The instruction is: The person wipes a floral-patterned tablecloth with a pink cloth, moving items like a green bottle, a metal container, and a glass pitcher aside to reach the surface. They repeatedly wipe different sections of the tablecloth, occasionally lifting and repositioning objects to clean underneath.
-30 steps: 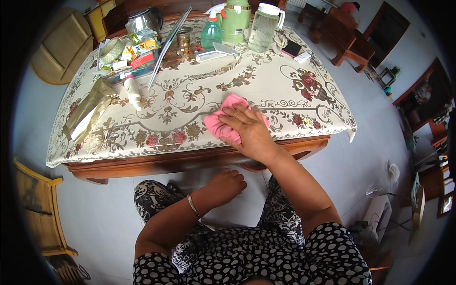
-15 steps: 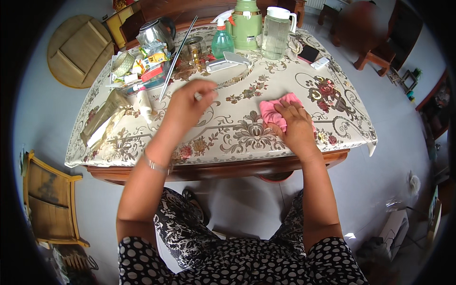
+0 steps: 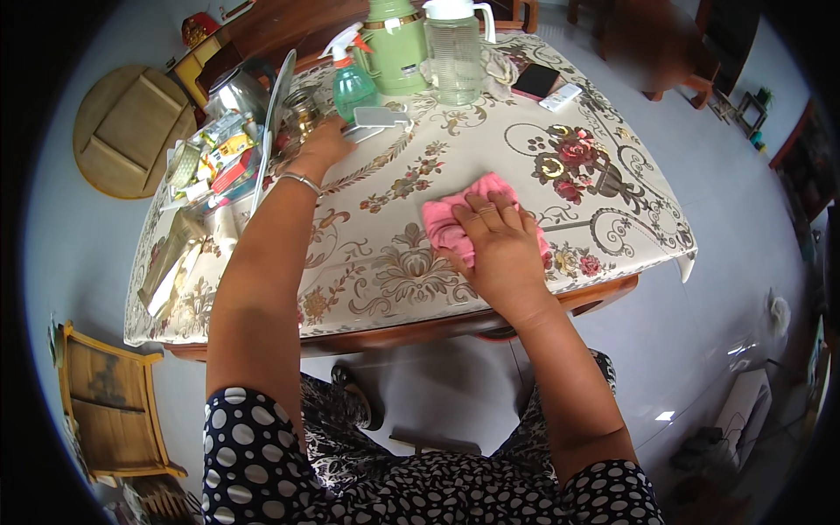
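- Right hand (image 3: 503,254): fingers (image 3: 507,212) spread, unclenched, palm down on pink cloth (image 3: 444,226).
- Pink cloth: lying on floral-covered table (image 3: 420,334), toward front edge, right of middle.
- Left hand (image 3: 325,145): outstretched beside green spray bottle (image 3: 354,90) and white flat object (image 3: 381,116); cannot tell whether its fingers grasp anything.

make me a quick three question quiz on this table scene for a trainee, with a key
1. Multiple choice: what colour is the large flask between the spray bottle and the clear pitcher? a) red b) green c) blue
2. True or false: the left hand is gripping the clear pitcher.
3. Fill in: the ____ hand rests on the pink cloth.

Key:
1. b, green
2. False; it is apart from the clear pitcher
3. right hand
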Action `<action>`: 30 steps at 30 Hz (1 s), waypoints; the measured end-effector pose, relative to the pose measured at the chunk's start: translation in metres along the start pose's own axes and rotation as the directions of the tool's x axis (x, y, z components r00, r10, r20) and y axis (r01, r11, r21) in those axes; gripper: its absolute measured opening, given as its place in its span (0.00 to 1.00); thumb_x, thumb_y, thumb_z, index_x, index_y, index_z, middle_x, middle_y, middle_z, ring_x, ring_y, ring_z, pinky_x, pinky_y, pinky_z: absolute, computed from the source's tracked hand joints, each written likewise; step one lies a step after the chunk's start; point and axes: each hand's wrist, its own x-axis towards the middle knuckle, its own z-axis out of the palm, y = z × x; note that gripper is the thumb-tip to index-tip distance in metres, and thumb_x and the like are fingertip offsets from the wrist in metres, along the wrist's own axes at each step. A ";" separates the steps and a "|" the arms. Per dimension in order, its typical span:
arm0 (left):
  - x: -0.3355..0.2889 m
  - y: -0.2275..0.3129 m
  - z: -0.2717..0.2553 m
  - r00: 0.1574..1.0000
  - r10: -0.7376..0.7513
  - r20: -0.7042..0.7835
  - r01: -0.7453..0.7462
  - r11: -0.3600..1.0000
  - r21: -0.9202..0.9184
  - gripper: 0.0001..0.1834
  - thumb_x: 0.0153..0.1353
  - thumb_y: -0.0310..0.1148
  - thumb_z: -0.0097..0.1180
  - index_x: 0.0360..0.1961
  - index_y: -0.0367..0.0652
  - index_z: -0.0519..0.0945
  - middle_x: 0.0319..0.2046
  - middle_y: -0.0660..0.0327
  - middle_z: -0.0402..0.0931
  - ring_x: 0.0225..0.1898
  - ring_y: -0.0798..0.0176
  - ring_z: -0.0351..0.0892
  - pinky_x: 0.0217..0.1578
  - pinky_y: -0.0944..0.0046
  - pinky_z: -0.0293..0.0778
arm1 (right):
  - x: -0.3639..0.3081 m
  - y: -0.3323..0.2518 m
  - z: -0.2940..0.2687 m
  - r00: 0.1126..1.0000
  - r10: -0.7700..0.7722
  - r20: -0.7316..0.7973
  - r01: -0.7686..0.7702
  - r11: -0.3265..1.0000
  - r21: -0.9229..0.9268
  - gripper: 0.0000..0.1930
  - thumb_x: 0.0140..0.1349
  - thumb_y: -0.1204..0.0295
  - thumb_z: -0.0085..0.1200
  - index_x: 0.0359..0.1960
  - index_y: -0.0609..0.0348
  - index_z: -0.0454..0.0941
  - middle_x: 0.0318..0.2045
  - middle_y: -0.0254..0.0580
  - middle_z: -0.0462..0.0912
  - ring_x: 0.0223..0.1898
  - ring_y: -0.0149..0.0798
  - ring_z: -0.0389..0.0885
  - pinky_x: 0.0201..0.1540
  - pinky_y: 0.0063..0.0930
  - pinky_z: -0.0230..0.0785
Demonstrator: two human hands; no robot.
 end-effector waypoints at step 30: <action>0.057 0.224 0.054 0.978 0.207 -0.022 -0.207 0.978 -0.024 0.26 0.47 0.41 0.67 0.49 0.49 0.77 0.48 0.56 0.75 0.51 0.53 0.76 0.49 0.56 0.73 | -0.021 0.008 -0.004 0.992 0.001 -0.127 0.014 0.993 0.117 0.21 0.50 0.65 0.57 0.48 0.55 0.77 0.54 0.41 0.74 0.59 0.48 0.68 0.61 0.47 0.59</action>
